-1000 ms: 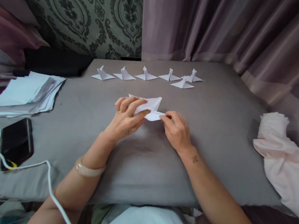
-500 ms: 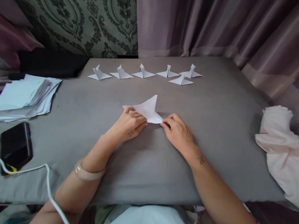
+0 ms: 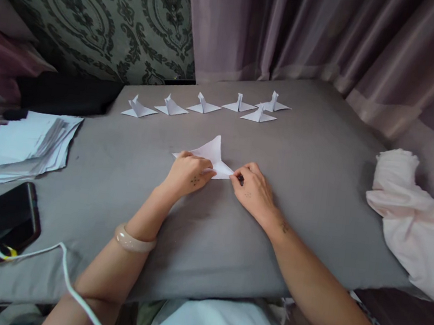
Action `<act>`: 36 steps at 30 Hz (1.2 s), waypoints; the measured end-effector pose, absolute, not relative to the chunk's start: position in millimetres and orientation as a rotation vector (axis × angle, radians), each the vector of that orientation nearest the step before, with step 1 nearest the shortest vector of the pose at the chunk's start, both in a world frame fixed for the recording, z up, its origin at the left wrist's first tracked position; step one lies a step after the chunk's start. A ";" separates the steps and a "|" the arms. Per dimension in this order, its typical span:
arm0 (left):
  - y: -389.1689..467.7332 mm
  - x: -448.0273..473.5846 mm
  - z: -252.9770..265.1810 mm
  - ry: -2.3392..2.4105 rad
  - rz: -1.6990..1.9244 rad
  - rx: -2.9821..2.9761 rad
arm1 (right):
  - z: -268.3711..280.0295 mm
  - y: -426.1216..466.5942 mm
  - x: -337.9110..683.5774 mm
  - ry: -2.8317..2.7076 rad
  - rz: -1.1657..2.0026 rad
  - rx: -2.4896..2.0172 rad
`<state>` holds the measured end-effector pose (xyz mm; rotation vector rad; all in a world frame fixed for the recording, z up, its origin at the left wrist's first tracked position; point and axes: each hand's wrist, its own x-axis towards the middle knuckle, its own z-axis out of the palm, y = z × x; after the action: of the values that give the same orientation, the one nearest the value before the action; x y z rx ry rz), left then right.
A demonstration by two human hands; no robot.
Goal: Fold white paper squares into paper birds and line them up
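A folded sheet of white paper (image 3: 211, 150), with one corner pointing up and away from me, lies in the middle of the grey-covered table. My left hand (image 3: 192, 172) rests over its near left part, fingers curled and gripping the near edge; the fingers hide some of the folds. Between thumb and forefinger, my right hand (image 3: 251, 185) pinches the paper's right tip. Farther back, several finished folded paper figures (image 3: 204, 105) with flat wings and raised middles stand in a loose row.
On the left lie a stack of white paper (image 3: 25, 147), a black phone (image 3: 16, 217) and a white cable (image 3: 61, 254) that crosses near my left forearm. Bunched pale pink cloth (image 3: 412, 213) sits at the right edge. Curtains (image 3: 233, 27) hang behind the table (image 3: 312, 158).
My left fingers have drawn in closer over the paper's near edge. My right hand keeps its pinch on the right tip. The whole view has shifted slightly.
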<state>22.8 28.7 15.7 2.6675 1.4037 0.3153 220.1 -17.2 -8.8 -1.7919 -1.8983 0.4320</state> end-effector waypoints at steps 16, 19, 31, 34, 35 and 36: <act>31.8 28.5 17.9 1.392 0.205 2.652 | -8.3 -7.9 232.5 -1.786 0.624 -1.805; 31.3 28.7 18.6 1.408 0.188 2.637 | -9.1 -4.9 240.7 -1.785 0.680 -1.801; 26.3 31.8 23.5 1.447 0.144 2.592 | -3.8 -17.5 215.0 -1.968 0.612 -1.434; 23.3 15.6 21.6 1.378 0.280 2.542 | -9.8 -19.2 211.4 -2.044 0.559 -1.422; 22.1 8.4 21.4 1.369 0.316 2.538 | -11.0 -19.6 211.5 -2.053 0.549 -1.422; 20.8 0.9 21.2 1.370 0.340 2.546 | -11.7 -20.2 211.7 -2.060 0.540 -1.424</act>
<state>0.9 20.8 21.2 2.5457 1.3705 0.3402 211.7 -20.2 -11.7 -1.4239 -2.0605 0.5396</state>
